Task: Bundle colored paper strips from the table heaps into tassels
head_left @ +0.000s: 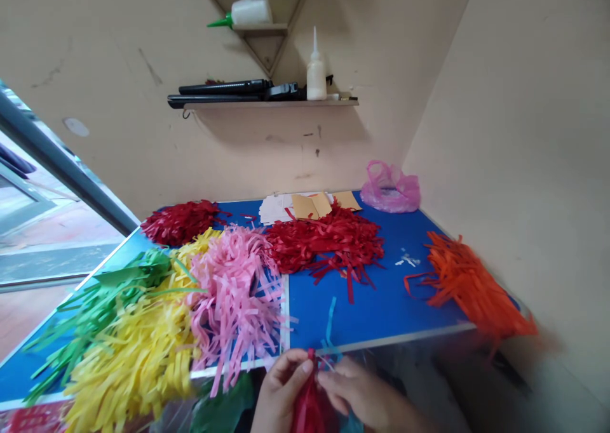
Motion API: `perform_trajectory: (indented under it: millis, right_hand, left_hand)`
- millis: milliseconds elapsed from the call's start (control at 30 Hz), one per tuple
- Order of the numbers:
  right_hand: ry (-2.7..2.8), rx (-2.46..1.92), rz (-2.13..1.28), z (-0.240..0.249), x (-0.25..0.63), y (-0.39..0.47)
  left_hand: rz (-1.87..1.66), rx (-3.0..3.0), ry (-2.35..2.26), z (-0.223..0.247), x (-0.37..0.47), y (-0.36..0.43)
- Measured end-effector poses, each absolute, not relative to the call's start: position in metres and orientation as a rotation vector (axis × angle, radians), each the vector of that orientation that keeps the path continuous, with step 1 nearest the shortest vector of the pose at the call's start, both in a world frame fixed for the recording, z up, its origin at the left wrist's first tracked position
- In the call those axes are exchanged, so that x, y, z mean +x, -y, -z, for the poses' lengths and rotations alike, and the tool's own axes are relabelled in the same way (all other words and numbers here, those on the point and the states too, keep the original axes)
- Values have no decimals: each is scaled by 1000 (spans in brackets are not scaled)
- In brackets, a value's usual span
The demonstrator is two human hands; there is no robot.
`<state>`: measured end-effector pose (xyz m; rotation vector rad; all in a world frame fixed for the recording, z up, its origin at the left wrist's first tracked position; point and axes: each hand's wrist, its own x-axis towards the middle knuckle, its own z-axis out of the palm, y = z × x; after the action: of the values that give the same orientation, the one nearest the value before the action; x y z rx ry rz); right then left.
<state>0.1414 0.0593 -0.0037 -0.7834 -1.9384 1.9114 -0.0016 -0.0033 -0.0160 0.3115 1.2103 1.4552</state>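
Observation:
At the table's front edge, my left hand [286, 385] pinches the top of a red paper tassel [311, 404] between thumb and fingers. Close against it on the right, my right hand [355, 388] is closed on a thin pale string [326, 362] beside the tassel's top. The tassel's strips hang down between both hands. A light blue strip [330, 319] lies on the table just beyond my right hand, and more blue shows below that hand.
Fringed paper piles cover the blue table [314, 306]: green [114, 293], yellow [138, 344], pink [233, 287], red [328, 236] and orange [467, 280]. Behind are cards [312, 206] and a pink bag [391, 192]. A wall shelf [267, 104] holds a glue bottle [316, 77].

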Motion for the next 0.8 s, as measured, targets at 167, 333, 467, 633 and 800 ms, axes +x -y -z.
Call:
perform_trajectory:
  millis: [167,333,467,633,800]
  right_hand:
    - [2017,-801,-1948,-3,146,-63]
    - [2071,-940,-1794,-11,150,-66]
    - [1979,-1046,-1437,-8,144,-57]
    - [1869,-986,-1195,-3,145,-53]
    - [1279,-854,-1544,-53,171,-62]
  left_hand:
    - [-1446,430,-1258,15,-4,3]
    - [-1399,698,-1311,12,-4,3]
    - [-1480,791,-1458,11,5,6]
    - [-1456,909,-1531,9,11,8]
    - [-1332,1284,-1497,-6,18,-6]
